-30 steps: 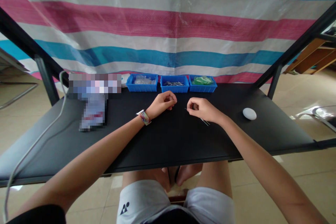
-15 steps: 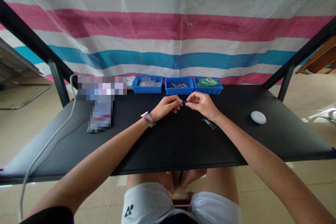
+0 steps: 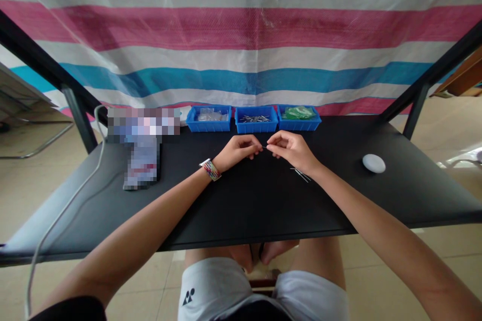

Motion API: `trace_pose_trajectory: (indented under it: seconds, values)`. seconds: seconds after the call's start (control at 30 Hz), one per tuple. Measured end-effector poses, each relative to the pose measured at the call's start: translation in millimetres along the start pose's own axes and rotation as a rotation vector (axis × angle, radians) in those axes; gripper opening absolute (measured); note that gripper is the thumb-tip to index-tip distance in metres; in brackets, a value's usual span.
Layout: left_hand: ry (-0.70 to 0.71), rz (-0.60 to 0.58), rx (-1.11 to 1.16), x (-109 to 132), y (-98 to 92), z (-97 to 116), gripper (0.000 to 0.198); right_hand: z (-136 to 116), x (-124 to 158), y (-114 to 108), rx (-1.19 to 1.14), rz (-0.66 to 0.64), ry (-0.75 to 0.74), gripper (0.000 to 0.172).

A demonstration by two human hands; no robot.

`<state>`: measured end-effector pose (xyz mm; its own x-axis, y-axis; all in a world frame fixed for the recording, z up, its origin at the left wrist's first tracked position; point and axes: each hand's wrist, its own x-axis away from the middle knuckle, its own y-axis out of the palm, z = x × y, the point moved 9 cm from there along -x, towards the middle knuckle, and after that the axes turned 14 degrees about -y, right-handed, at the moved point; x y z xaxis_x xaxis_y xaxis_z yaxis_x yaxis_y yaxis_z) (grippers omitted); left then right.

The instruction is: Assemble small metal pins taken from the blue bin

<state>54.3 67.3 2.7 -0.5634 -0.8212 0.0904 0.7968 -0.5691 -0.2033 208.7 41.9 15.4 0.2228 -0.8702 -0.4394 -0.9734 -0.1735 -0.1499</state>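
Note:
Over the middle of the table, my left hand [image 3: 240, 151] and my right hand [image 3: 289, 150] face each other with thumbs and fingers pinched. A thin metal pin [image 3: 265, 148] spans the small gap between them, one end at each set of fingertips. Its exact shape is too small to make out. Several similar thin metal pins [image 3: 301, 175] lie loose on the black tabletop, beside my right wrist. Beyond my hands, a blue bin [image 3: 256, 128] contains more pins.
Flanking the pin bin are a blue bin [image 3: 209, 126] of clear plastic pieces and a blue bin [image 3: 299, 125] of green material. A white rounded object [image 3: 374, 163] sits right on the table [image 3: 241, 210]. A pixelated item [image 3: 143, 155] and a cable [image 3: 75, 190] are left.
The camera view has shifted slightly. Both hands stay pinched at the pin, and the pin between them looks a little more level.

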Motion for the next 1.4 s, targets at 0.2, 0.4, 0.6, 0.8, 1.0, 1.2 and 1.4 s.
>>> trace_pose_trajectory:
  seconds: [0.2,0.4,0.6,0.8,1.0,1.2,1.4]
  values:
    - [0.008,0.074,0.058,-1,-9.4,-3,0.029,15,6,-5,-0.146,0.067,0.187,0.047]
    - [0.021,0.089,0.112,1,-10.1,0,0.029,19,9,-4,-0.237,0.111,0.221,0.042]
    - [0.008,0.067,0.113,-1,-7.5,-1,0.029,17,8,-5,-0.225,0.118,0.171,0.038]
    - [-0.020,0.038,0.109,-3,-5.7,-6,0.027,8,4,-6,-0.150,0.132,0.057,0.035]
    - [-0.025,0.029,0.111,-3,-5.9,-7,0.026,1,3,-4,-0.106,0.113,0.011,0.037]
    - [-0.027,0.043,0.113,-4,-7.3,-8,0.028,3,4,-6,-0.083,0.116,0.011,0.031]
    - [0.011,0.074,0.087,0,-7.6,-1,0.027,13,4,-7,-0.117,0.115,0.083,0.030]
